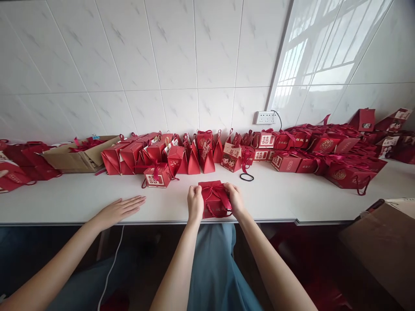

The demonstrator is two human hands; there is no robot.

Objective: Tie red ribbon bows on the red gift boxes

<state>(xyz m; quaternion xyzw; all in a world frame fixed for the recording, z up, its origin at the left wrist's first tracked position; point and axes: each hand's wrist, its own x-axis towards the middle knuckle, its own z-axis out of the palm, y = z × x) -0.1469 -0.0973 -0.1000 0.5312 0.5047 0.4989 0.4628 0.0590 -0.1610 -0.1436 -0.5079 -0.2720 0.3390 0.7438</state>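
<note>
A red gift box (214, 206) with a red ribbon bow on top and a twisted cord handle at its front rests near the table's front edge. My left hand (195, 203) has its fingers closed on the bow's left side. On the right side of the bow, my right hand (235, 198) is closed on the ribbon too. Up and to the left stands a small red and white box (158, 176) with a ribbon. A black ring (247, 177) lies up and to the right.
Another person's hand (121, 211) lies flat on the white table (81, 203) at left. Red boxes (129, 155) line the wall, heaped higher at right (324, 144). A cardboard box (78, 157) stands back left; a larger carton (385, 242) is at lower right.
</note>
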